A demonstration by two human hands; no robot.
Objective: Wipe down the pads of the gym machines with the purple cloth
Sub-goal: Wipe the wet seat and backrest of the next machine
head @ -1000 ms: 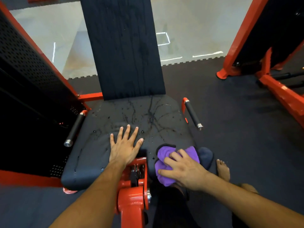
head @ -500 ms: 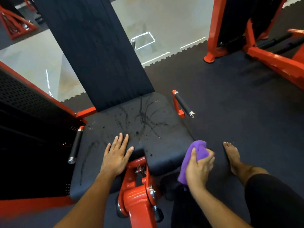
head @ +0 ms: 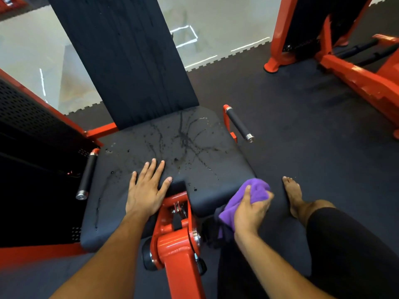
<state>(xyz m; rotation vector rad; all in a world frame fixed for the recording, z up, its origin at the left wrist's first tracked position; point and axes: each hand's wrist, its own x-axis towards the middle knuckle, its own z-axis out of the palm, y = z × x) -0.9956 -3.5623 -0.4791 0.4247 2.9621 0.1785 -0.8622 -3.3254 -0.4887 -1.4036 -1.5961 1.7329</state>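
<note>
A black seat pad [head: 194,145] with dark wet streaks lies below me, and a tall black back pad [head: 127,61] rises behind it. My left hand [head: 146,190] rests flat on the seat's front left part, fingers spread. My right hand [head: 251,209] grips the bunched purple cloth [head: 248,195] against the seat's front right corner and side edge. Part of the cloth hangs down below my hand.
A red frame arm [head: 179,251] juts from under the seat between my arms. Black grip handles stand at the seat's left [head: 87,173] and right [head: 238,124]. My bare foot [head: 292,193] is on the dark rubber floor. Another red machine [head: 354,76] stands at right.
My right hand has taken the cloth from the seat's front edge round to its right corner and side. My left hand stays flat on the seat. My view has shifted.
</note>
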